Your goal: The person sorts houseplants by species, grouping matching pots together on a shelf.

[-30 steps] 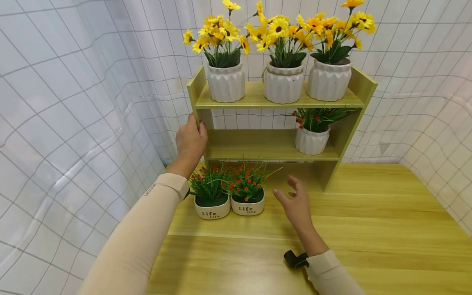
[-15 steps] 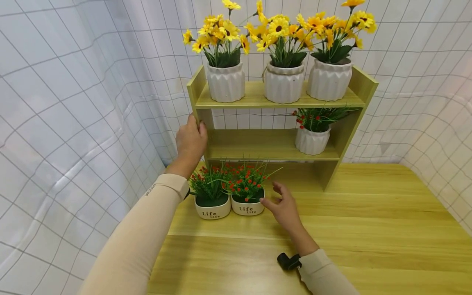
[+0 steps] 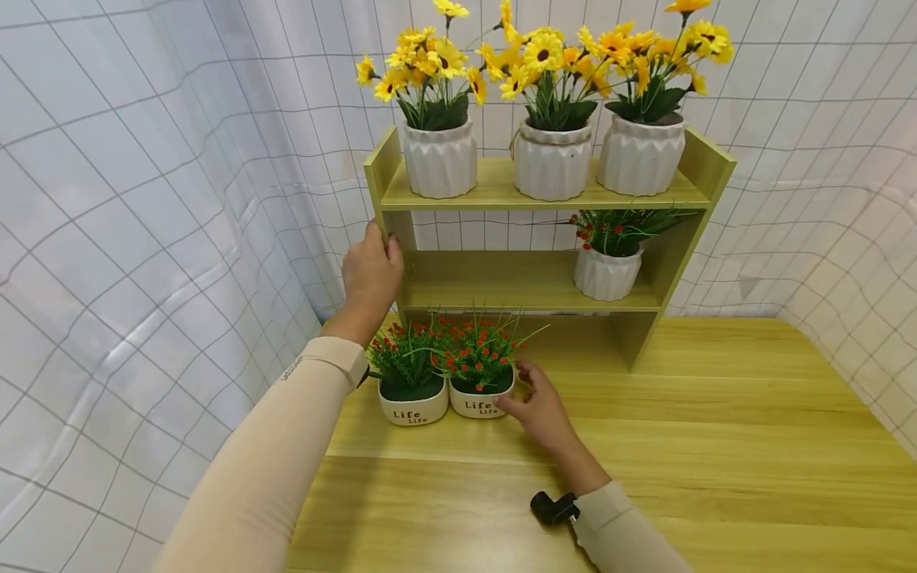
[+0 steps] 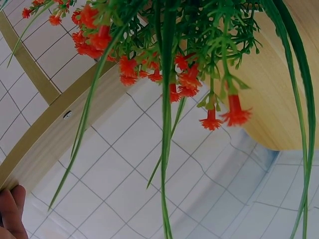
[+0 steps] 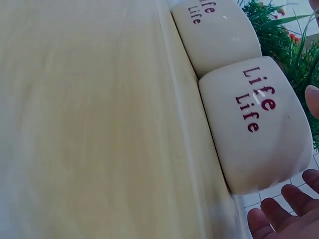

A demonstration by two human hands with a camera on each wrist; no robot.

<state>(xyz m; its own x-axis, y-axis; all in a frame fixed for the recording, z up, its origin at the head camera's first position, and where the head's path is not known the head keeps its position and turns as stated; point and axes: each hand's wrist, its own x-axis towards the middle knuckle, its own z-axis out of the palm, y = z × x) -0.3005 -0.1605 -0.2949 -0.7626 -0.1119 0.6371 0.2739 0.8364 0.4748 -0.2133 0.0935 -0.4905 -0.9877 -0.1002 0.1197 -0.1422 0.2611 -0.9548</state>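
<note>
A wooden three-tier shelf [image 3: 512, 274] stands on the table, and my left hand [image 3: 372, 274] grips its left side panel. In the left wrist view, fingertips [image 4: 13, 211] lie against that panel's edge. Two white oval flowerpots lettered "Life", with red flowers and grass, sit side by side before the shelf. My right hand [image 3: 540, 406] is at the right flowerpot [image 3: 469, 406], thumb near the front rim and fingers spread past its right side. The right wrist view shows the fingers [image 5: 276, 214] loosely bent, just off the pot wall. The left flowerpot [image 3: 414, 412] adjoins it.
Three white fluted pots of yellow flowers, the middle one [image 3: 553, 163] tied with cord, stand on the top shelf. A white pot of red flowers [image 3: 607, 274] is at the right of the middle shelf. Grid-patterned curtain [image 3: 143, 239] surrounds the wooden table [image 3: 752, 446].
My right hand has moved left across the table to the right flowerpot's side. The left hand has stayed on the shelf panel, and both flowerpots are where they were.
</note>
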